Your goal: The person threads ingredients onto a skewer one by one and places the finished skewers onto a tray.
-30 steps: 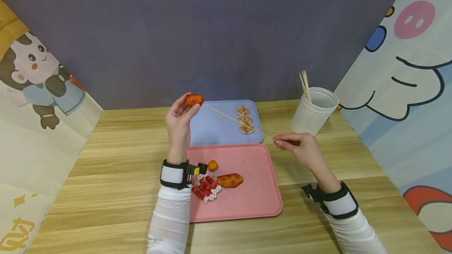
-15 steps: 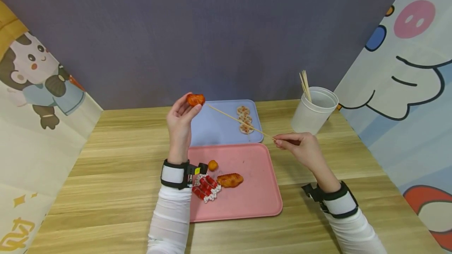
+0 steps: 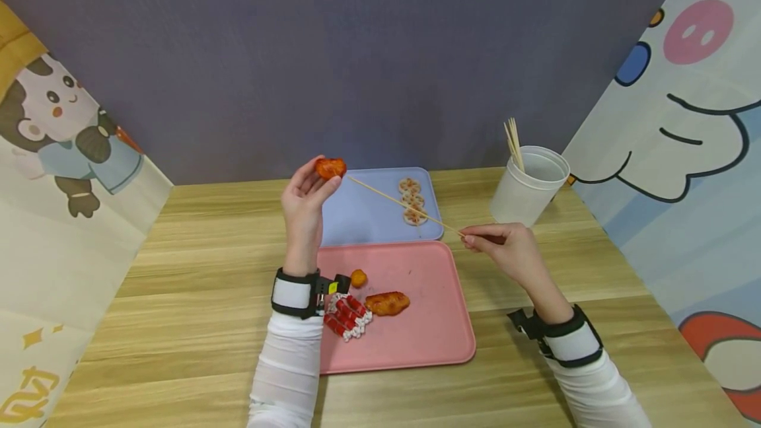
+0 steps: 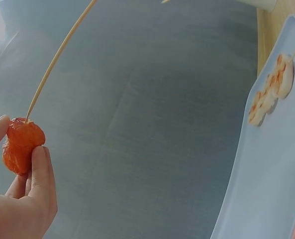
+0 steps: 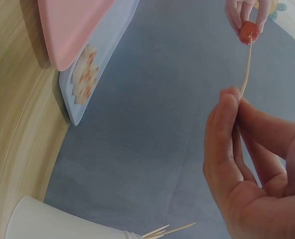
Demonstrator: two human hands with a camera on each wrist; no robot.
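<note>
My left hand (image 3: 305,207) holds a glossy orange-red chunk of glazed meat (image 3: 330,168) between thumb and fingers, above the far left of the blue tray (image 3: 357,210). From the right, my right hand (image 3: 505,249) pinches a thin bamboo skewer (image 3: 392,199) near its end. The skewer's other end meets the chunk; in the left wrist view, the slightly bowed skewer (image 4: 54,59) enters the top of the meat chunk (image 4: 23,147). How deep it goes is hidden. On the blue tray lies a skewer of lotus root slices (image 3: 413,201), below the bamboo skewer.
The pink tray (image 3: 428,342) in front bears a chicken wing (image 3: 388,304), an orange ball (image 3: 359,278) and several red-and-white sticks (image 3: 347,316), partly behind the left wrist strap. A white bucket (image 3: 526,190) with several skewers (image 3: 514,144) stands at the back right.
My left hand and the meat chunk have shifted slightly to the right, toward the skewer. The right hand stays almost where it was.
</note>
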